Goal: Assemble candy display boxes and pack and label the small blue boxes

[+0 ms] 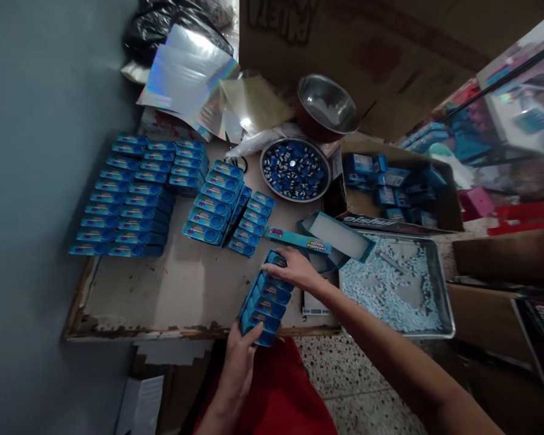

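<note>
At the table's near edge I hold a narrow blue display box [266, 302] filled with a row of small blue packs, tilted toward me. My left hand [243, 350] grips its near end, thumb on top. At the far end, my right hand [294, 270] has its thumb and fingers closed over the packs and rim; what lies under the fingers is partly hidden. Just beyond is a blue lid strip [299, 240] with lettering, beside an open blue carton [338, 238] with a white inside. More rows of blue packs [213, 202] stand to the left of my hands.
Stacked blue packs [127, 205] fill the table's left side. Behind are a bowl of blue wrapped pieces [294, 170], a metal bowl [327, 106], scissors [240, 162] and shiny sheets [185, 78]. Rightward are a cardboard box [358, 208] of blue boxes and a tray [446, 302] of pale pellets.
</note>
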Demonstrator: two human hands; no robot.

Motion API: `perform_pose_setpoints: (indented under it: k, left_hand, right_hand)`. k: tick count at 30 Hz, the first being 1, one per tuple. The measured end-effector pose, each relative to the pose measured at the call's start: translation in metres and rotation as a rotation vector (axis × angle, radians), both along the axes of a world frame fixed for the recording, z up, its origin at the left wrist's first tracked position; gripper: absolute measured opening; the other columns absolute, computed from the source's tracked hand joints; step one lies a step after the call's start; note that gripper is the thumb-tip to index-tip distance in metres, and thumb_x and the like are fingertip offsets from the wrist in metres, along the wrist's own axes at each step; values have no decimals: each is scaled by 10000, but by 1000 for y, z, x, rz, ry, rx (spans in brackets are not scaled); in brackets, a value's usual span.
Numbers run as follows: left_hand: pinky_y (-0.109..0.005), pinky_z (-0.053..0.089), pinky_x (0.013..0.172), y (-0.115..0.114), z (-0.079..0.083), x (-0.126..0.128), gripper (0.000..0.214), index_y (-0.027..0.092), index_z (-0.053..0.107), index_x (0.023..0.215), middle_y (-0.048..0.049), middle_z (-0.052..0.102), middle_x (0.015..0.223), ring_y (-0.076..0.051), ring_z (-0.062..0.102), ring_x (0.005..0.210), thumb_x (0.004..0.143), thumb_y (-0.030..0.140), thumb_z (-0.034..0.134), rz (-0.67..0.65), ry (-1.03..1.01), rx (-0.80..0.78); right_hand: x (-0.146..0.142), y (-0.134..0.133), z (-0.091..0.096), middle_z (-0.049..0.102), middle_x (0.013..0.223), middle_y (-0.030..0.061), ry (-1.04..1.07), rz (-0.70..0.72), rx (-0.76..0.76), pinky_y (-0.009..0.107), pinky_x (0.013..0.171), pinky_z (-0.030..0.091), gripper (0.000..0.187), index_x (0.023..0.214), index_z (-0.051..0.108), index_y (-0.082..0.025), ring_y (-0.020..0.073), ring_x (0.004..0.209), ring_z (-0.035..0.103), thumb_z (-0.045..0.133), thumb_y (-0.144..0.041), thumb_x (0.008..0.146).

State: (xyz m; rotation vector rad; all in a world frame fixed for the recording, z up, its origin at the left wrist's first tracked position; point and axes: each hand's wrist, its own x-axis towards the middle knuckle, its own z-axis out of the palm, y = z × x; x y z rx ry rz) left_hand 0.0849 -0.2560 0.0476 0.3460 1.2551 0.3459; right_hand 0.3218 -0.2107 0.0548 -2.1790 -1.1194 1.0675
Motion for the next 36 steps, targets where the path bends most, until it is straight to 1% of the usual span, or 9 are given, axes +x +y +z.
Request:
perform_pose_setpoints:
  k: [6,11,14,17,20,23,26,31,36]
  left_hand:
    - [-389,567,869,75,39,25,669,148,633,1210,-113,729,1090,-283,709,996,628,378,868,2,-50,167]
    - [-411,527,979,135,29,61,524,146,686,1111,-106,706,1170,-273,676,1096,659,353,848,35,-107,266]
    - [-433,493,1045,140,18,63,518,164,681,1157,-108,679,1262,-285,627,1210,696,348,829,44,-131,283]
    - [-425,469,1081,126,10,46,550,228,633,1233,-79,635,1341,-260,592,1272,718,316,807,69,-134,328]
    - [-417,482,1054,109,-1,24,580,240,617,1238,-80,628,1323,-237,631,1191,696,315,809,138,-23,263]
    - [-365,484,999,98,-17,11,567,203,649,1188,-87,666,1220,-219,632,1145,658,322,811,101,121,268]
    - [-327,492,908,89,-30,8,544,176,678,1111,-80,708,1080,-208,648,1047,613,342,824,9,176,309]
    - [-320,499,867,79,-41,-11,395,143,708,1009,-80,731,931,-188,664,893,658,307,785,-140,149,414]
    - [-321,514,889,112,-54,-66,392,151,676,1077,-87,718,982,-179,673,914,696,212,747,94,391,549]
  right_hand:
    - [40,85,53,689,838,69,-71,73,89,372,874,452,568,820,740,-208,293,936,631,703,-766,721]
    - [85,180,29,621,730,35,38,104,12,384,889,470,602,735,688,-149,236,866,618,706,-751,728]
    - [93,195,21,633,774,46,117,59,25,425,945,462,581,795,696,-141,248,922,619,695,-722,772]
    - [94,159,29,677,931,67,55,95,139,442,974,458,580,972,707,-156,259,978,624,585,-714,871]
    - [87,89,31,649,1228,128,-265,152,132,461,1020,437,679,1240,634,-180,327,1151,576,783,-626,750]
    - [69,29,16,589,1334,216,-550,330,-227,489,1015,431,841,1430,505,-168,395,1239,530,873,-419,716]
    - [53,-1,0,669,1221,179,-619,367,-429,426,931,472,521,1461,468,-204,330,1124,638,562,-219,949]
    - [40,-44,-22,717,1172,186,-553,216,-332,402,870,500,497,1422,512,-145,328,1058,691,467,-199,930]
    - [-11,-97,-81,745,1053,180,-301,-124,-181,460,806,550,548,1385,546,-142,331,941,721,426,-438,939]
